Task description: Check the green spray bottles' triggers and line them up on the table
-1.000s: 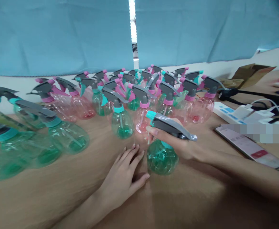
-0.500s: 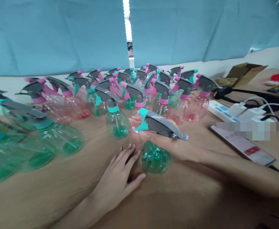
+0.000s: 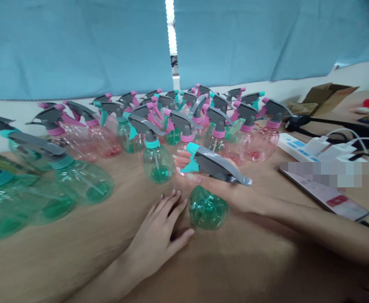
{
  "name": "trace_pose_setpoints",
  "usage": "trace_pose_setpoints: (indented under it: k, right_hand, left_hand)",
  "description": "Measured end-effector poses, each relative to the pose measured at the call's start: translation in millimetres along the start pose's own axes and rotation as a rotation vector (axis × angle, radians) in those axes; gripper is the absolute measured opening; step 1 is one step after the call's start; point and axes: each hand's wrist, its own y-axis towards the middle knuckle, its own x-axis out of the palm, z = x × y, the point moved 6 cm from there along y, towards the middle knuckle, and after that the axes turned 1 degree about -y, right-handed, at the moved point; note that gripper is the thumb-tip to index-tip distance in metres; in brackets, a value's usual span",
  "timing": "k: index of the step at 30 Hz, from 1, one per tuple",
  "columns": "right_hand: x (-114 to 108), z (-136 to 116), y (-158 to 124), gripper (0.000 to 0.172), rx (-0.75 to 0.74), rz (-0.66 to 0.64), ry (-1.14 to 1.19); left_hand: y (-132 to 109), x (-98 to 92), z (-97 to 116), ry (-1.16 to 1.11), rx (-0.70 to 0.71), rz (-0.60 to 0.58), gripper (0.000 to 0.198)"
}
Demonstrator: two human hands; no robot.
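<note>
Flat on the tabletop lies my left hand [image 3: 157, 233], fingers spread and nothing in it. Just right of it stands a green spray bottle [image 3: 208, 210] with a grey and turquoise trigger head [image 3: 216, 164] pointing left. My right hand [image 3: 231, 191] reaches in from the right and is round this bottle's neck, between the head and the body. Its fingertips show to the left, behind the nozzle; the neck itself is hidden. Another green spray bottle [image 3: 158, 164], with some green at its bottom, stands close beyond my left fingertips.
Several pink spray bottles [image 3: 263, 143] and green ones crowd the back of the table. More green bottles [image 3: 88, 181] stand at the left. On the right are a phone [image 3: 323, 193], a white power strip [image 3: 293, 145] with cables and a cardboard box [image 3: 325, 97]. A blue curtain [image 3: 92, 46] hangs behind.
The view has shifted slightly, so everything appears a little farther right. Both hands and the spray bottle keep the same pose.
</note>
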Motion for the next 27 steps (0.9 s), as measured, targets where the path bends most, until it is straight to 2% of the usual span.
trace_pose_setpoints:
  k: [4, 18, 27]
  right_hand:
    - [0.4, -0.5, -0.3, 0.036, 0.031, -0.01, -0.006]
    - [-0.7, -1.3, 0.0, 0.035, -0.024, -0.04, -0.037]
    - [-0.6, -5.6, -1.1, 0.027, 0.041, -0.047, -0.057]
  left_hand:
    - [0.0, 0.2, 0.3, -0.001, 0.003, -0.006, 0.057]
    - [0.7, -1.9, 2.3, -0.01, -0.001, -0.012, 0.059]
    - [0.9, -1.7, 2.4, -0.001, -0.011, -0.031, 0.059]
